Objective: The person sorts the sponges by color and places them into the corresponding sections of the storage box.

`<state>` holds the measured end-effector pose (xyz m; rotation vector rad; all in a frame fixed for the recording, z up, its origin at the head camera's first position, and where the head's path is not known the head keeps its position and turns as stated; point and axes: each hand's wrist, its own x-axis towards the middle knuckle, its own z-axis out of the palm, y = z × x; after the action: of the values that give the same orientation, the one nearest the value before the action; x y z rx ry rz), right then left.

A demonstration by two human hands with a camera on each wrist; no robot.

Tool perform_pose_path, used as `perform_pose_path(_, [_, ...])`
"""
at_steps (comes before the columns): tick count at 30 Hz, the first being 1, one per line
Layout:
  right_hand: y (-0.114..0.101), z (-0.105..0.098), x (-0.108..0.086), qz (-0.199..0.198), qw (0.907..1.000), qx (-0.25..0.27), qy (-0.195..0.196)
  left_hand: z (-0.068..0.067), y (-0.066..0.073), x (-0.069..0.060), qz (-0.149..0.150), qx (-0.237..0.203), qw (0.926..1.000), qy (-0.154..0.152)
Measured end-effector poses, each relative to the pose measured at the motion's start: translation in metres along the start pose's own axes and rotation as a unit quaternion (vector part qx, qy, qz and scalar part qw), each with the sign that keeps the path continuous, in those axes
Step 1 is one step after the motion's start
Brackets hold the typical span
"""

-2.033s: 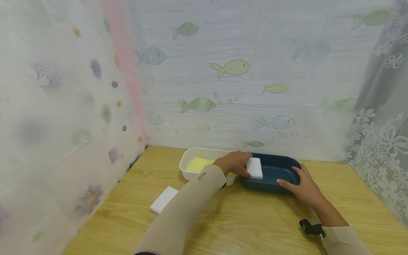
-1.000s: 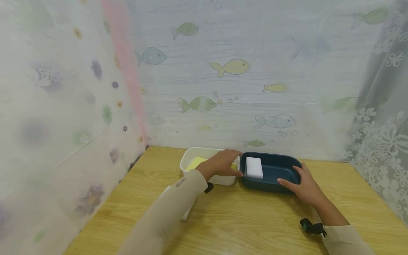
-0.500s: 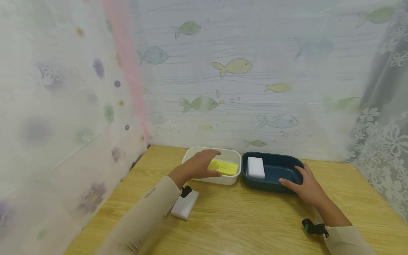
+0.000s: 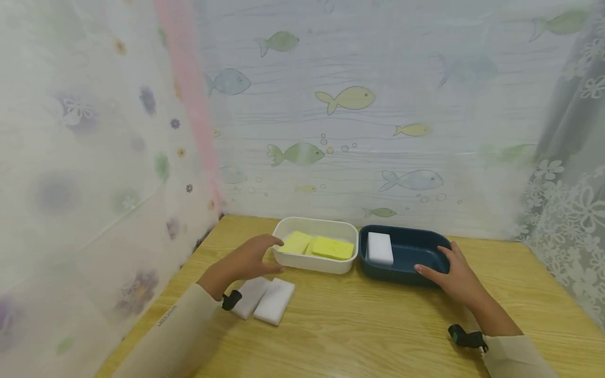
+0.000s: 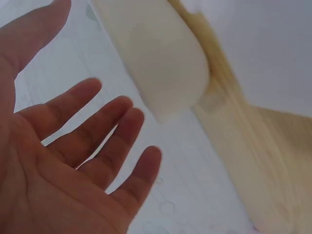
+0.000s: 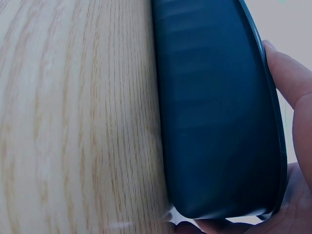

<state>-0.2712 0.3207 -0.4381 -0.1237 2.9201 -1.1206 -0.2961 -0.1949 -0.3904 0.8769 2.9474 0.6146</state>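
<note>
My left hand (image 4: 246, 260) hovers with its fingers apart at the left end of a white plastic container (image 4: 326, 265), holding nothing. Two white sponge blocks (image 4: 275, 301) lie on the table just below that hand. In the container rest yellow sponges (image 4: 333, 248). My right hand (image 4: 456, 278) grips the right end of a dark blue container (image 4: 394, 275), its thumb over the front rim. The right wrist view shows the thumb (image 6: 290, 73) at the rim and fingers around the end, partly hidden. A white sponge block (image 4: 379, 248) sits at the left inside the blue container.
Both containers stand side by side near the back of the wooden table (image 4: 359, 331). Behind them hangs a curtain (image 4: 350, 173) printed with fish. A flowered curtain (image 4: 94, 210) borders the left side. Black wrist camera mounts (image 4: 465, 337) are on both wrists.
My left hand has let go of the white sponge block in the blue container and moved left, past the white container. The right hand stays at the blue container.
</note>
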Motion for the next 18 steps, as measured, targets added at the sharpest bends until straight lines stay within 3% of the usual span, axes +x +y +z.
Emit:
perform_pose_path(4, [0.001,0.0,0.0,-0.001,1.0,0.003,-0.001,0.001,-0.014,-0.02,-0.005,-0.013,0.9998,-0.016])
perform_pose_path(9, [0.001,0.0,-0.001,0.001,1.0,-0.004,0.001,0.0,-0.023,-0.038,-0.051,-0.028,0.9971,-0.05])
perform_pose_path(18, [0.002,0.001,0.001,0.001,1.0,-0.007,0.003,0.0,-0.035,-0.057,-0.114,-0.07,0.9849,-0.11])
